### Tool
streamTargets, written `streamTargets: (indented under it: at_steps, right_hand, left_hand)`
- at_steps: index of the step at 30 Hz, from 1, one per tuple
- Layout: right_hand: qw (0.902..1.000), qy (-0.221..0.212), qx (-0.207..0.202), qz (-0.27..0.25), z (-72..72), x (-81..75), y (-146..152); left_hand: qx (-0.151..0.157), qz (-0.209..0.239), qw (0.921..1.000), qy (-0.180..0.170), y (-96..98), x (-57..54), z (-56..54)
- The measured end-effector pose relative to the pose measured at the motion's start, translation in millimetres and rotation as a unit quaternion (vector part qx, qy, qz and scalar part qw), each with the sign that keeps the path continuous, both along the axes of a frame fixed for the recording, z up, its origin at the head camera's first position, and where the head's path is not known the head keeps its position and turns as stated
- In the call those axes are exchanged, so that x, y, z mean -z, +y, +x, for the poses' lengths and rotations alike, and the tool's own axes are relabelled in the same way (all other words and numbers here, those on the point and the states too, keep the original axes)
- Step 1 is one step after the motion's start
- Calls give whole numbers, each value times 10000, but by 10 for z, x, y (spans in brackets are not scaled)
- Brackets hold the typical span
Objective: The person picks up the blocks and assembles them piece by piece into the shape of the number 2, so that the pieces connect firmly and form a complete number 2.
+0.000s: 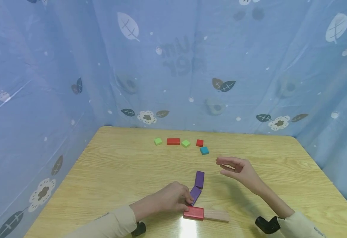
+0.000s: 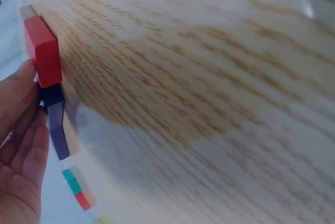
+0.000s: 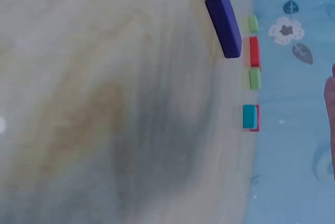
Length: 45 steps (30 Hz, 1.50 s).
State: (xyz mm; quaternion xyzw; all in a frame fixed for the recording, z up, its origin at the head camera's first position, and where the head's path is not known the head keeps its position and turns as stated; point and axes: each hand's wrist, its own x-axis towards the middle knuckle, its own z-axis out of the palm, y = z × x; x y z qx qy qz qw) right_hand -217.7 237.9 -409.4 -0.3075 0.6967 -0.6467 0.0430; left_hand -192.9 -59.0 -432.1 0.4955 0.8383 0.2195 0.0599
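My left hand [image 1: 171,197] is low over the table, fingers curled at the near end of a purple block [image 1: 195,193]. Its thumb tip lies against the left end of a red block [image 2: 47,51]. A second purple block [image 1: 199,179] continues from the first at a slight angle, toward the far side. To the right of the red block, end to end with it, lies a plain wooden block [image 1: 216,215]. My right hand [image 1: 243,172] hovers to the right of the purple blocks, fingers extended and thumb apart, holding nothing.
Toward the back of the wooden table [image 1: 125,165] lie a green block [image 1: 158,141], a longer red block [image 1: 173,141], another green block [image 1: 186,143], a small red block [image 1: 199,143] and a blue block [image 1: 204,150]. A blue patterned curtain [image 1: 173,66] hangs behind the table.
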Motion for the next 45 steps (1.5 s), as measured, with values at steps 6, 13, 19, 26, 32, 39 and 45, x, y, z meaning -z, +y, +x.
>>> streamTargets:
  at_steps: [6, 13, 19, 26, 32, 39, 45]
  right_hand:
    - [9994, -153, -311, -91, 245, 73, 48]
    - [9987, -25, -496, -151, 485, 196, 114]
    - [9971, 93, -710, -260, 576, 283, 118]
    - [9971, 175, -687, -281, 567, 342, 117]
    - [9978, -14, -599, -266, 519, 296, 156]
    - [9996, -77, -204, -189, 388, 204, 290]
    - [9999, 100, -43, -103, 221, 127, 411]
  left_hand:
    - [65, 93, 9999, 85, -22, 5, -16]
    - [127, 202, 9997, 108, -27, 10, -30]
    - [59, 191, 9998, 75, -43, -4, -29]
    - [-98, 63, 9999, -12, -55, -5, -17]
    - [-130, 33, 9998, -113, -46, 13, -14]
    - [26, 205, 9998, 49, -19, 80, -46]
    - [78, 191, 9998, 75, -3, 77, -45]
